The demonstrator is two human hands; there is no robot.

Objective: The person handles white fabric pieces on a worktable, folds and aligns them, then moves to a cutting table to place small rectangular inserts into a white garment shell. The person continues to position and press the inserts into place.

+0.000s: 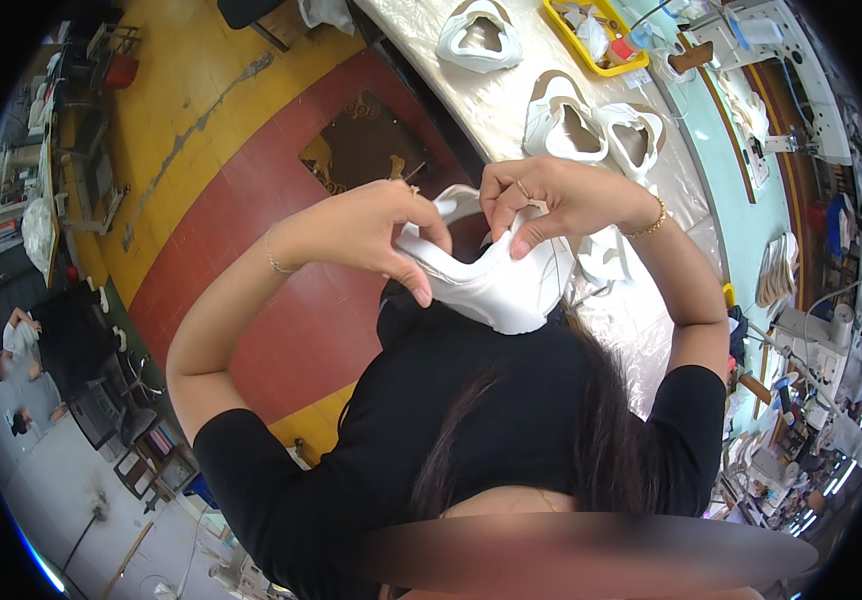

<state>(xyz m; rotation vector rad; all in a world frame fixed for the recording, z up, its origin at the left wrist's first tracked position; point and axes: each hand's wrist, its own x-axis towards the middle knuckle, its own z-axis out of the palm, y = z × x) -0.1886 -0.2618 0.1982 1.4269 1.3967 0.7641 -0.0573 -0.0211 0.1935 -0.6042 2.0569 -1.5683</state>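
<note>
A white shoe upper (511, 290) is held up close in front of my chest, its opening partly facing me. My left hand (381, 240) grips the upper's left edge, thumb on the near side and fingers folded over the rim. With thumb and fingers, my right hand (561, 200) pinches the rim on the right. Some fingertips of both hands are hidden by the upper. On the covered table (411, 55) just beyond my right hand lie two more white uppers, one upper (541, 115) beside another upper (641, 155).
Farther along the table sits another white upper (446, 50), near a yellow tray (606, 70) of small pieces. Sewing machines (821, 90) line the right side. A red and yellow floor (241, 240) spreads to the left, with chairs and two people (26, 345) beyond.
</note>
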